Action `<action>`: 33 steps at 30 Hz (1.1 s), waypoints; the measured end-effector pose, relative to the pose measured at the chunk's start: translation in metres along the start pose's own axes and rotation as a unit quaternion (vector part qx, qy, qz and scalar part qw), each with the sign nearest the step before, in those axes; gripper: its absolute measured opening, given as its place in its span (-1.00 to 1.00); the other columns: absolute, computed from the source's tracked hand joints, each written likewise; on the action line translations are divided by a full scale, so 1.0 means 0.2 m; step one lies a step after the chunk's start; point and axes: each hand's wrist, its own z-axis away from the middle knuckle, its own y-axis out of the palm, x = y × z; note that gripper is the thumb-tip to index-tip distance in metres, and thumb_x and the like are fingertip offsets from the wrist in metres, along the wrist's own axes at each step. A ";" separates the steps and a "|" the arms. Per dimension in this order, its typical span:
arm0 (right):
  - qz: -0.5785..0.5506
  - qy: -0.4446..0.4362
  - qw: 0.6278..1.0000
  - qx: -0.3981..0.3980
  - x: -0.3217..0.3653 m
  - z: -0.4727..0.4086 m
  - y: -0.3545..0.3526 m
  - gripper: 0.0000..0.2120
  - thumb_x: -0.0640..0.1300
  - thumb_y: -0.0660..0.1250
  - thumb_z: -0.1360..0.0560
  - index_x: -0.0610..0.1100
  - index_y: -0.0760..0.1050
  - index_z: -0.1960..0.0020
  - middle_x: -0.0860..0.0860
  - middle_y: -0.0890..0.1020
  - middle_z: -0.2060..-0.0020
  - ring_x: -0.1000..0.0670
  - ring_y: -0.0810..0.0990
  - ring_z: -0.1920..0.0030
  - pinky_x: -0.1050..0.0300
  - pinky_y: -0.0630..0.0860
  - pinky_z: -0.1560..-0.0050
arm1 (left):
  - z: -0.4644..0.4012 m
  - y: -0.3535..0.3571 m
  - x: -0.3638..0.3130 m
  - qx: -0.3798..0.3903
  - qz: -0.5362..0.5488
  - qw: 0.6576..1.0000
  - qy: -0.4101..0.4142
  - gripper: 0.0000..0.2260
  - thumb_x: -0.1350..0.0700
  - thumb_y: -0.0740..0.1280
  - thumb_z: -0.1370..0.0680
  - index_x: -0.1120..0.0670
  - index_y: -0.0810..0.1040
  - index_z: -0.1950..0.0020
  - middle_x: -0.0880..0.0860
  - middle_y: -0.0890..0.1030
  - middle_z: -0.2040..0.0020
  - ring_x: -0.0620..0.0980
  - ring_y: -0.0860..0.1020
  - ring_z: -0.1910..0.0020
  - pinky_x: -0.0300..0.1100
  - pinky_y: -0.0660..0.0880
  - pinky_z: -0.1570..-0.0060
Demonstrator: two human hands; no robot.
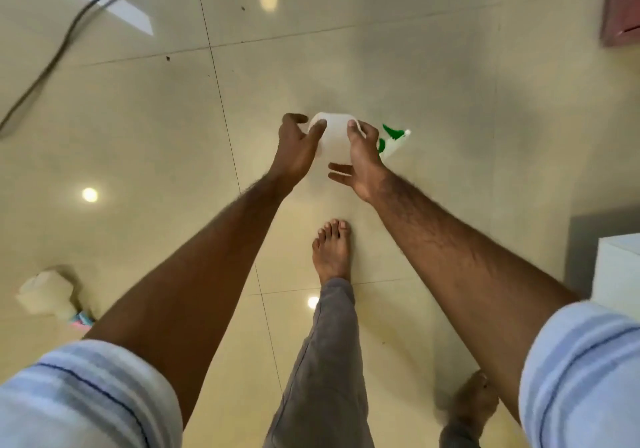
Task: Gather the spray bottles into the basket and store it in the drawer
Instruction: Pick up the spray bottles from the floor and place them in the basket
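A small white basket (333, 139) hangs above the tiled floor, held between both hands. My left hand (297, 149) grips its left rim with thumb and fingers. My right hand (363, 160) has its thumb on the right rim and its fingers spread under the base. A spray bottle with a green trigger and white nozzle (394, 135) sticks out to the right from behind my right hand; I cannot tell whether it lies in the basket. A blurred white object (46, 295) with a pink and blue part lies on the floor at the lower left.
A black cable (65, 38) runs across the floor at the upper left. A reddish-brown piece of furniture (623, 7) is at the upper right, and a white unit (616, 267) stands at the right edge. My bare feet are below the hands.
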 end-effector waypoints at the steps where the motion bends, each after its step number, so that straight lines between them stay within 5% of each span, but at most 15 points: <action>1: 0.021 -0.036 0.999 -0.002 0.00 0.12 -0.05 -0.68 0.22 0.13 -0.62 0.20 0.26 -0.34 0.06 0.48 -0.22 -0.15 0.59 -0.16 -0.20 0.62 -0.15 | 0.09 -0.01 -0.03 0.014 0.043 0.999 -0.021 -0.41 -0.25 0.23 -0.56 0.04 0.21 -0.46 0.13 0.44 -0.31 0.07 0.55 -0.18 0.00 0.58 -0.01; 5: 0.088 -0.169 0.981 0.032 0.06 0.65 -0.30 -0.70 0.08 0.25 -0.61 0.25 0.30 -0.30 0.11 0.45 -0.28 -0.01 0.55 -0.20 -0.22 0.60 -0.17 | 0.53 0.00 -0.24 0.079 0.089 0.993 -0.025 -0.31 -0.26 0.38 -0.47 -0.04 0.24 -0.50 0.12 0.43 -0.32 0.11 0.66 -0.04 0.06 0.67 0.10; 7: 0.088 -0.237 0.968 0.008 0.15 1.13 -0.64 -0.66 -0.01 0.31 -0.59 0.17 0.31 -0.31 0.02 0.45 -0.33 -0.06 0.53 -0.27 -0.25 0.58 -0.21 | 0.96 0.14 -0.53 0.172 0.082 0.982 0.008 -0.29 -0.23 0.47 -0.41 -0.04 0.31 -0.46 0.11 0.44 -0.32 0.14 0.69 -0.01 0.10 0.67 0.07; 11: 0.088 -0.242 0.965 -0.043 0.13 1.39 -0.78 -0.57 -0.14 0.41 -0.53 -0.03 0.22 -0.25 -0.10 0.44 -0.31 -0.11 0.49 -0.33 -0.17 0.55 -0.27 | 1.16 0.22 -0.53 0.237 0.072 0.969 0.016 -0.23 -0.21 0.55 -0.33 -0.03 0.29 -0.42 0.07 0.49 -0.32 0.07 0.67 -0.11 0.07 0.65 -0.02; 14: 0.024 -0.270 0.954 -0.129 0.17 1.75 -1.14 -0.51 -0.10 0.44 -0.52 -0.09 0.23 -0.29 -0.06 0.48 -0.28 -0.03 0.54 -0.25 -0.06 0.57 -0.26 | 1.50 0.49 -0.75 0.286 -0.010 0.952 0.114 -0.22 -0.16 0.60 -0.28 -0.12 0.27 -0.37 -0.04 0.44 -0.32 -0.04 0.55 -0.23 -0.08 0.65 -0.04; 17: 0.027 -0.282 0.943 -0.176 0.12 2.08 -1.58 -0.56 0.00 0.42 -0.53 0.01 0.36 -0.35 0.04 0.59 -0.22 0.07 0.58 -0.18 0.00 0.56 -0.24 | 1.85 0.83 -0.96 0.326 -0.074 0.916 0.223 -0.23 -0.08 0.61 -0.30 -0.15 0.23 -0.37 -0.12 0.39 -0.33 -0.13 0.45 -0.29 -0.26 0.59 -0.03; 20: 0.015 -0.300 0.934 -0.196 0.00 2.36 -2.02 -0.54 0.10 0.42 -0.50 0.04 0.45 -0.36 0.08 0.63 -0.21 0.06 0.60 -0.21 0.03 0.54 -0.23 | 2.15 1.18 -1.06 0.368 -0.119 0.870 0.306 -0.19 0.05 0.61 -0.31 -0.05 0.20 -0.40 -0.15 0.34 -0.35 -0.10 0.40 -0.34 -0.21 0.57 -0.11; 25: -0.079 -0.324 0.908 -0.255 -0.41 2.78 -2.71 -0.58 0.14 0.48 -0.36 0.15 0.57 -0.20 0.04 0.64 -0.23 -0.01 0.59 -0.27 -0.08 0.52 -0.31 | 2.60 1.83 -1.13 0.474 -0.249 0.768 0.351 -0.25 0.25 0.47 -0.33 -0.12 0.17 -0.37 -0.40 0.31 -0.31 -0.32 0.42 -0.27 -0.37 0.48 -0.11; 29: -0.119 -0.328 0.890 -0.295 -0.86 2.96 -3.09 -0.61 -0.08 0.52 -0.41 0.16 0.54 -0.18 0.05 0.64 -0.21 -0.01 0.59 -0.25 -0.15 0.48 -0.36 | 2.81 2.30 -1.06 0.462 -0.335 0.724 0.388 -0.43 0.38 0.30 -0.43 -0.05 0.35 -0.37 -0.08 0.39 -0.38 -0.13 0.41 -0.35 -0.14 0.40 -0.31; 33: -0.139 -0.318 0.870 -0.350 -1.26 2.98 -3.41 -0.57 -0.24 0.55 -0.41 -0.07 0.53 -0.23 -0.12 0.59 -0.21 -0.11 0.56 -0.23 -0.10 0.55 -0.24 | 2.93 2.73 -0.98 0.404 -0.425 0.689 0.427 -0.47 0.29 0.33 -0.53 0.16 0.30 -0.48 0.12 0.34 -0.42 0.07 0.36 -0.42 -0.29 0.25 -0.34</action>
